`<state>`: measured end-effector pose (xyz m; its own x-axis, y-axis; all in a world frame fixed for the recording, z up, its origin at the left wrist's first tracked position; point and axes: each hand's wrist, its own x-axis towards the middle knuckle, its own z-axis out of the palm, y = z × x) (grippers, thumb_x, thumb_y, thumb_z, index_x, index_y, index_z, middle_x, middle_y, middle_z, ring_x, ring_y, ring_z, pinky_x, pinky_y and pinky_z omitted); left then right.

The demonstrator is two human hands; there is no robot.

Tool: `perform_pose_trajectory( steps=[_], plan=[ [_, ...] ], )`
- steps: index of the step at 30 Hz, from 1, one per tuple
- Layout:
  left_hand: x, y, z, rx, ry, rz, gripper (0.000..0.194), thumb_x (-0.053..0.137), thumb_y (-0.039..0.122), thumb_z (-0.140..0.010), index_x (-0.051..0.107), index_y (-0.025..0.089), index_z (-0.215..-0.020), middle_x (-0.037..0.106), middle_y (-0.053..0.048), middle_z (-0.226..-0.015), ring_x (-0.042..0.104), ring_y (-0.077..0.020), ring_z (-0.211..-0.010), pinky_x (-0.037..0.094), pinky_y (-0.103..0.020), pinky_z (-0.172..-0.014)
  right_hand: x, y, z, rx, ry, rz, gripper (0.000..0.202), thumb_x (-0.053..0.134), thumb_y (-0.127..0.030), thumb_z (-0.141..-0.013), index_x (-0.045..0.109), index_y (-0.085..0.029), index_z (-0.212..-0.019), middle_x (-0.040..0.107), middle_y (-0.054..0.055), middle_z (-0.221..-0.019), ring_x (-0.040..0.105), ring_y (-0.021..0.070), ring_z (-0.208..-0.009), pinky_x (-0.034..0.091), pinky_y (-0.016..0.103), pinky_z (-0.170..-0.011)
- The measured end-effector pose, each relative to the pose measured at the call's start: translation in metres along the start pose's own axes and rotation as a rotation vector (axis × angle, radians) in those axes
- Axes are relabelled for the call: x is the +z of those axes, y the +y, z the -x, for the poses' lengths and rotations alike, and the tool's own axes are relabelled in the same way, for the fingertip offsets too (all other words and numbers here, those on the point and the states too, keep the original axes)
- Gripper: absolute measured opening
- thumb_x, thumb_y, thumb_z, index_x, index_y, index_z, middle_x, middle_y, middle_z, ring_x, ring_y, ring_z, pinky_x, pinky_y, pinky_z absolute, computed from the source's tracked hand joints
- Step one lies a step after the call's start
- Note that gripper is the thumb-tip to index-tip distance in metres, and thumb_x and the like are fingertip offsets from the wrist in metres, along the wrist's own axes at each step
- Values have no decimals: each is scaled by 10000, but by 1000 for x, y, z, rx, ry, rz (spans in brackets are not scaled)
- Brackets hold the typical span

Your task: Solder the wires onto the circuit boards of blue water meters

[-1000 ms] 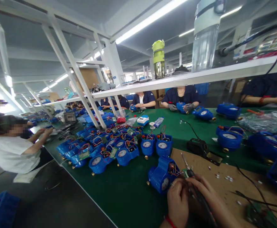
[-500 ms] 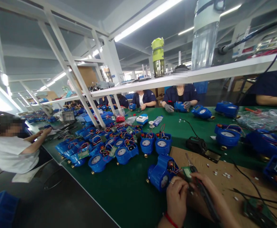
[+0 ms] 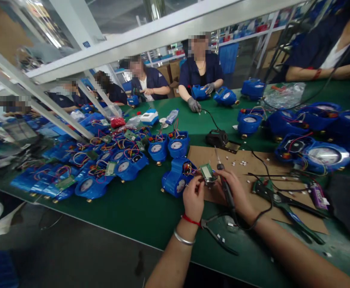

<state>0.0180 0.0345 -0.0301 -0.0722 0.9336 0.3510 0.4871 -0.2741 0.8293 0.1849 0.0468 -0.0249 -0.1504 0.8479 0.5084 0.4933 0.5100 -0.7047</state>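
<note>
My left hand (image 3: 194,198) pinches a small green circuit board (image 3: 206,172) wired to a blue water meter (image 3: 175,181) lying tipped on the green table (image 3: 139,208). My right hand (image 3: 236,191) grips a soldering iron (image 3: 224,182), its tip pointing up just right of the board. The iron's black cord loops under my right wrist. Both hands work over the near left corner of a brown cardboard sheet (image 3: 253,168).
Several blue meters with wires (image 3: 109,164) crowd the left; more meters (image 3: 313,148) lie right. A black iron stand (image 3: 218,138), pliers (image 3: 217,234) and cutters (image 3: 285,204) lie near. Seated co-workers face me across the table, under a white shelf frame (image 3: 133,42).
The view has tilted down and my forearms now show. Both hands sit higher in the picture, still holding the board and the iron beside the tipped meter.
</note>
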Motion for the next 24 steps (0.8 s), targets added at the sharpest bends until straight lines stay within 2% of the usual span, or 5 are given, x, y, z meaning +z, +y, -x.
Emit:
perform_pose_trajectory(
  steps=[5,8,12,18,24],
  plan=[
    [3,-1,-3,65,47,-103,146,475,201,-912,616,184,-946,623,-60,-945,590,-176,-899,479,-323,-814,9,6,4,24,-73,-6,443,465,-150,-876,442,-303,-1291,474,75,-1216,503,229,-1140,449,404,-948],
    [5,1,-7,79,72,-119,127,490,202,-901,614,177,-908,577,-87,-1054,574,-189,-961,486,-349,-845,9,7,2,56,-115,-12,473,438,-124,-871,432,-323,-1301,461,64,-1241,481,221,-1173,427,399,-978],
    [9,0,-9,63,7,-79,112,479,177,-899,591,178,-904,581,-86,-1091,573,-192,-1005,496,-358,-858,6,6,-1,68,-126,-14,489,413,-105,-864,443,-327,-1299,458,56,-1240,472,212,-1185,422,373,-983],
    [10,-3,-9,40,-31,-41,86,494,151,-883,576,170,-864,591,-82,-1069,579,-182,-980,515,-310,-769,6,5,-2,70,-129,0,458,397,-121,-891,452,-313,-1304,470,68,-1234,495,217,-1160,442,385,-958],
    [9,-2,-10,21,-20,-30,75,512,146,-867,581,166,-845,597,-82,-1058,586,-182,-972,519,-305,-751,-8,-9,-6,10,29,8,405,520,-179,-873,484,-276,-1264,548,80,-1157,548,224,-1092,465,393,-929]
  ],
)
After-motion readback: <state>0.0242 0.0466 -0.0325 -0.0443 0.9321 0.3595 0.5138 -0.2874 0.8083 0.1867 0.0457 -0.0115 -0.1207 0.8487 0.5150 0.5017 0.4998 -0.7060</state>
